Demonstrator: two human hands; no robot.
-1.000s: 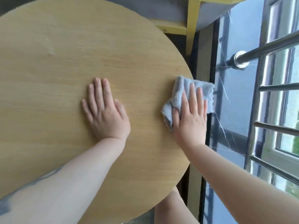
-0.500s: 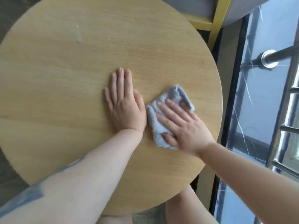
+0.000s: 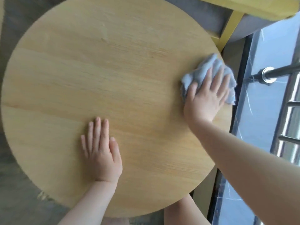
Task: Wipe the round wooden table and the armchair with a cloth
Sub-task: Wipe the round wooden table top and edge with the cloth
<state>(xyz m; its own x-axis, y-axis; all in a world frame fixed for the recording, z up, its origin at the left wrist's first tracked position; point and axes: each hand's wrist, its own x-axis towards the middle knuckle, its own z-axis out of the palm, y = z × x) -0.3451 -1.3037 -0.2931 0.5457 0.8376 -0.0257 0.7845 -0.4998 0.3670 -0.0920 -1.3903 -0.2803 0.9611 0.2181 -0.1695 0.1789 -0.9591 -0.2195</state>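
The round wooden table (image 3: 113, 70) fills most of the view. My right hand (image 3: 206, 96) lies flat with straight fingers on a crumpled grey-blue cloth (image 3: 203, 70), pressing it onto the tabletop at the right edge. Part of the cloth hangs over the rim. My left hand (image 3: 102, 151) rests flat on the wood near the front middle, fingers straight and together. The armchair (image 3: 227, 18), with a yellow frame and grey upholstery, shows at the top right behind the table.
A metal railing (image 3: 279, 72) with horizontal bars stands to the right, beyond a dark marble sill (image 3: 253, 111). Grey floor (image 3: 16, 200) lies to the left and below the table. My knee (image 3: 181, 211) shows under the front edge.
My right hand slid the cloth from the middle beside my left hand out to the table's right edge. My left hand stayed flat on the wood.
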